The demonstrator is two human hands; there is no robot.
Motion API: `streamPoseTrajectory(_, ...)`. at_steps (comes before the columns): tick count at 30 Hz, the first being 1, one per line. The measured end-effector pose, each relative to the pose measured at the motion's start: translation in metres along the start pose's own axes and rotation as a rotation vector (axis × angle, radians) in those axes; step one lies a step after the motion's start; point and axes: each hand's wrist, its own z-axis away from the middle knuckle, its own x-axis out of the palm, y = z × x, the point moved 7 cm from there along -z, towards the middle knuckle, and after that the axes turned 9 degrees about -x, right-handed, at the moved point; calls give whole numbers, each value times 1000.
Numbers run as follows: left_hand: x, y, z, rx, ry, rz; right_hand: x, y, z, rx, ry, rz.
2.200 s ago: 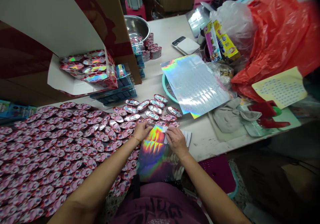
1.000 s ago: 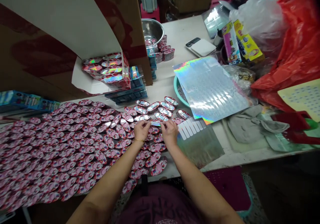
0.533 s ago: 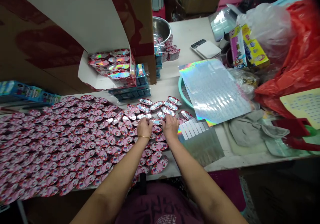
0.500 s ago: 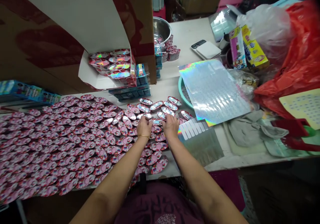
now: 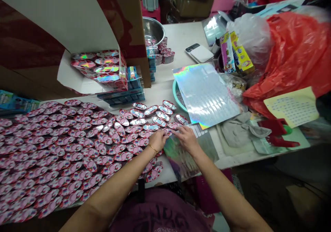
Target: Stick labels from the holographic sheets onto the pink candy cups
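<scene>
Several pink oval pieces [image 5: 64,149] cover the left half of the white table [image 5: 227,157]. A smaller group of them bears shiny silver tops [image 5: 155,116]. A holographic sticker sheet [image 5: 187,157] lies at the table's front edge, with white gaps where strips have come off. My left hand [image 5: 158,139] is curled at the sheet's left edge and pinches it next to the ovals. My right hand [image 5: 187,138] rests on the sheet's top, fingertips pressed together at the row of strips. What they pinch is too small to see.
A larger holographic sheet [image 5: 207,94] lies over a teal bowl [image 5: 176,95]. A carton [image 5: 77,25] holds finished stacks [image 5: 98,69]. Behind stand a steel bowl [image 5: 152,30] and a white device [image 5: 199,52]. A red plastic bag [image 5: 292,49], grey cloth [image 5: 240,132] and yellow sheet [image 5: 293,106] fill the right.
Both hands have drawn back from the silver-topped ovals to the sticker sheet. The sheet now lies nearer me, under my hands, and hangs over the table's front edge.
</scene>
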Motion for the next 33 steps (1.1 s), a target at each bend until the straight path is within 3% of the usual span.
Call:
streamPoseTrajectory(4, 6, 3, -5, -16, 13, 76, 16, 5, 17, -42, 56, 11)
streamPoseTrajectory(7, 10, 6, -5, -36, -4, 82, 13, 8, 29, -32, 85, -17)
streamPoseTrajectory(12, 15, 12, -2, 45, 29, -127, -31, -7, 26, 83, 37, -147)
streamPoseTrajectory(15, 14, 15, 1, 122, 68, -209, -63, -9, 17, 219, 101, -337)
streamPoseTrajectory(17, 10, 16, 2, 157, 99, -148, -68, 0, 13, 333, 158, -454)
streamPoseTrajectory(20, 1, 15, 1, 131, 105, 145, -49, 23, 13, 531, 251, -624)
streamPoseTrajectory(25, 12, -5, -12, -268, -51, 778, -4, 46, 21, 805, 368, -941)
streamPoseTrajectory(27, 17, -8, -19, -337, -57, 874, 3, 47, 25, 874, 375, -991)
streamPoseTrajectory(33, 21, -7, -37, -347, -14, 876, 8, 51, 29, 944, 427, -1060)
